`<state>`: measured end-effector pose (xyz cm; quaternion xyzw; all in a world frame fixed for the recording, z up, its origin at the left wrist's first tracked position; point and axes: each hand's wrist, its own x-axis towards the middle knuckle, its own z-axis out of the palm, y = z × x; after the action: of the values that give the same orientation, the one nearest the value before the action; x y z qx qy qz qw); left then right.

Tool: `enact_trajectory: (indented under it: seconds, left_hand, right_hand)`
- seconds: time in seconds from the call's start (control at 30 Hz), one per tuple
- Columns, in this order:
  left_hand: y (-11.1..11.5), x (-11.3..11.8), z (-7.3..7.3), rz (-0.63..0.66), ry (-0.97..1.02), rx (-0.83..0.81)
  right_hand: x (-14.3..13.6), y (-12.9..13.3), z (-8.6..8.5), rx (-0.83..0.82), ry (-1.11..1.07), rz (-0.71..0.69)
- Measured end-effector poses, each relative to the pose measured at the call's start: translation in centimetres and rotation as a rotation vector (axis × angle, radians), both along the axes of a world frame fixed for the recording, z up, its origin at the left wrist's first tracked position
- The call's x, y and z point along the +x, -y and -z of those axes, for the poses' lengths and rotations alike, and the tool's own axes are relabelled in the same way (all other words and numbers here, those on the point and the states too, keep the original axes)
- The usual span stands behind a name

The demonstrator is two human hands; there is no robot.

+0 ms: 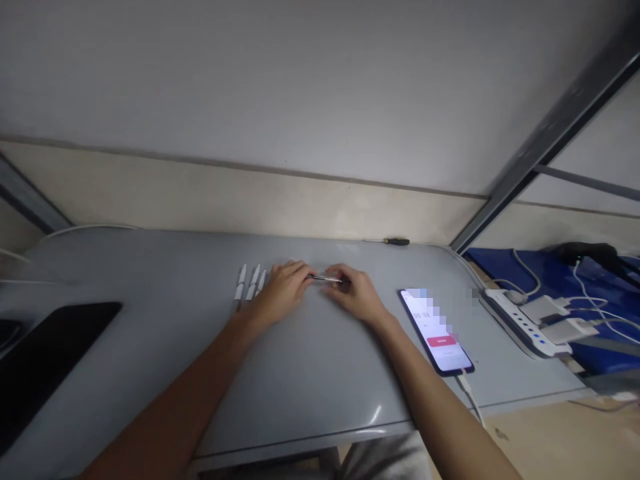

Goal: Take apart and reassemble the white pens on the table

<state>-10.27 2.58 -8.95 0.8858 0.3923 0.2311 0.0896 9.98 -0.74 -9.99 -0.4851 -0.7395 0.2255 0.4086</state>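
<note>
Fingers of left hand (283, 291) and right hand (359, 293) pinch a slim rod (327, 278); a slack grip could drop it.

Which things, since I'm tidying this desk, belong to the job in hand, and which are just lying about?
Likely in the job:
handheld pen-like item
three white pens

Apparently just lying about:
screwdriver
lit phone
power strip
dark slab

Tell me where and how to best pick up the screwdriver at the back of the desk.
Probably take the screwdriver by its thick, dark handle, from above and the near side. It lies flat, handle to the right, thin shaft to the left, and the wall close behind leaves little room there.
</note>
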Motion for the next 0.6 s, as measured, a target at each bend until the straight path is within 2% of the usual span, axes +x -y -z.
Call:
enact_trajectory:
  seconds: [0.3, 0.43, 0.6]
  left_hand:
    - [-0.14, -0.11, 0.28, 0.014, 0.018, 0.01]
    - [-0.36, -0.17, 0.51, 0.017, 0.024, 0.022]
    - [-0.31, -0.15, 0.16, 0.017, 0.027, 0.034]
  right_hand:
    - [-0.03, -0.33, 0.2, 0.013, -0.057, 0.046]
    - [0.01, -0.39, 0.22, -0.009, -0.015, 0.06]
    - [0.04, -0.34, 0.17, -0.002, -0.03, 0.043]
